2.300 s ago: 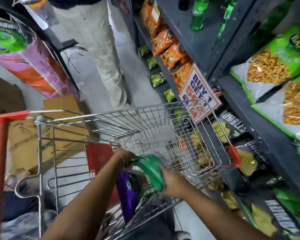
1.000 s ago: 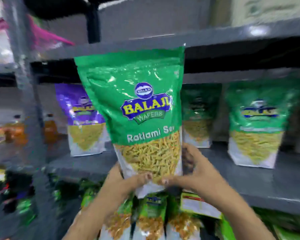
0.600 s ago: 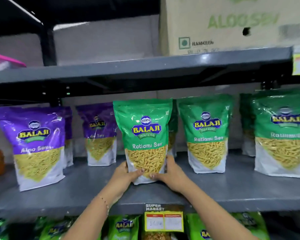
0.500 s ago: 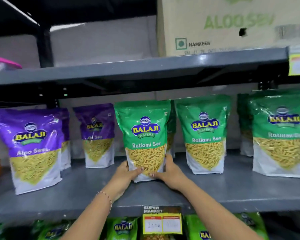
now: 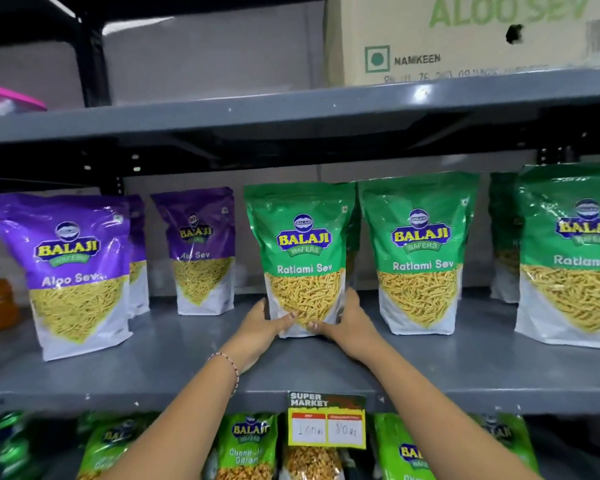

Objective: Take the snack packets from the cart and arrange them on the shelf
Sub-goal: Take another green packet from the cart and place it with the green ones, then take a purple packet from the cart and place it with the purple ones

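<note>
On the grey shelf (image 5: pixel 430 362), both hands' fingers (image 5: pixel 284 318) clasp an upright green "Balaji Ratlami Sev" packet (image 5: pixel 300 251).

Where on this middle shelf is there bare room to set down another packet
Bare shelf runs along the front edge, ahead of every packet. A gap sits between the purple Aloo Sev packet and the green Ratlami Sev packet that both hands hold. Right of it is crowded: the next Ratlami Sev packet stands almost against it.
</note>
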Tool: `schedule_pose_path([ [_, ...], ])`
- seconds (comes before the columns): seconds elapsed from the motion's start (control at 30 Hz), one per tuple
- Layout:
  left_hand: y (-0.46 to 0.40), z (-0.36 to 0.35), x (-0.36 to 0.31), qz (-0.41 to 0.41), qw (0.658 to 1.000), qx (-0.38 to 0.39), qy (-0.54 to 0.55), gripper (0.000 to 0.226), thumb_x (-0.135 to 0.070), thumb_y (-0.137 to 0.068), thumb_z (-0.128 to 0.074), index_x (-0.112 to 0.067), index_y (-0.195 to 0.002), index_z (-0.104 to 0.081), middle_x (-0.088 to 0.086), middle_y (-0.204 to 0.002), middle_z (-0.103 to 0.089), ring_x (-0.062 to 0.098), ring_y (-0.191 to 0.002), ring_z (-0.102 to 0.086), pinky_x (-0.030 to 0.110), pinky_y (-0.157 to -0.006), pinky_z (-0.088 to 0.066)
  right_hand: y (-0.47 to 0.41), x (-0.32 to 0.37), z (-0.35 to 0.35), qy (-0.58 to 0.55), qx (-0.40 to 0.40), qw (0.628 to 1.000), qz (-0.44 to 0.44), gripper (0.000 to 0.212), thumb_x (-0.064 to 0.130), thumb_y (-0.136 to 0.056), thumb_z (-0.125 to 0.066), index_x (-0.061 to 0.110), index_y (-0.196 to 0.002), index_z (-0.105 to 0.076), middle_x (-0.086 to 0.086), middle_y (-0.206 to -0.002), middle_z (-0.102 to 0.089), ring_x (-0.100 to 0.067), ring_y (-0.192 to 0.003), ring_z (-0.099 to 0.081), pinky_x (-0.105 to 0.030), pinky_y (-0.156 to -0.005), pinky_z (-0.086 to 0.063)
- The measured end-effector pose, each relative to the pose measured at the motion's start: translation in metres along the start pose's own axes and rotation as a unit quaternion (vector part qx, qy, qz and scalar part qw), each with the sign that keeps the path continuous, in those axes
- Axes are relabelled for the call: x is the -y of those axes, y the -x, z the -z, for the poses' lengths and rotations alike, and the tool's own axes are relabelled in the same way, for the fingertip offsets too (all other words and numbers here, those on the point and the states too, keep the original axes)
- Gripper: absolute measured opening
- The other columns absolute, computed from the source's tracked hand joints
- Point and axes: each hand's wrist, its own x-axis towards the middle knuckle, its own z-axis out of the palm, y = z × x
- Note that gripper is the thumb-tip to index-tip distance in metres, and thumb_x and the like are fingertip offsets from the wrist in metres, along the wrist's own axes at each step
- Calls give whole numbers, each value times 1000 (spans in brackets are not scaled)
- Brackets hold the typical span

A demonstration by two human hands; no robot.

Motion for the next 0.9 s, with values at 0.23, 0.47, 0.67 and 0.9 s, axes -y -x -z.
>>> schedule_pose_path([
  [0.23,130,61,-10,-86,972,-142,165,39,-5,-83,-66,-20,-119,-62,1,-134,-62,9,-124,-56,27,-109,-41,88,47,-58,-151,-66,966,199,65,22,-87,-71,24,-144,-39,17,-149,-44,6,-138,-36,-15,-113,-29],
  [0.47,319,131,123,86,928,-358,55,28,-6,-86,-62,-4,-115,-63,8,-117,-71,-2,-98,-68,11,-84,-52,189,25,-227,-144,199,925,291,46,9,-88,-69,14,-132,-56,3,-143,-54,-8,-142,-37,-20,-115,-28],
  [0.67,533,153,253,416,746,-510,-103,37,-25,-77,-61,-7,-110,-63,14,-107,-70,30,-104,-65,37,-92,-49,309,-54,-374,10,556,814,170,63,19,-82,-65,22,-141,-45,-3,-148,-42,-17,-142,-36,-35,-117,-32],
  [0.9,701,128,351,596,608,-524,-12,76,-64,-41,-68,-7,-91,-64,7,-77,-66,22,-65,-60,36,-63,-50,427,-105,-461,187,796,561,130,68,16,-84,-66,27,-144,-37,-10,-149,-40,-28,-133,-47,-39,-110,-41],
])
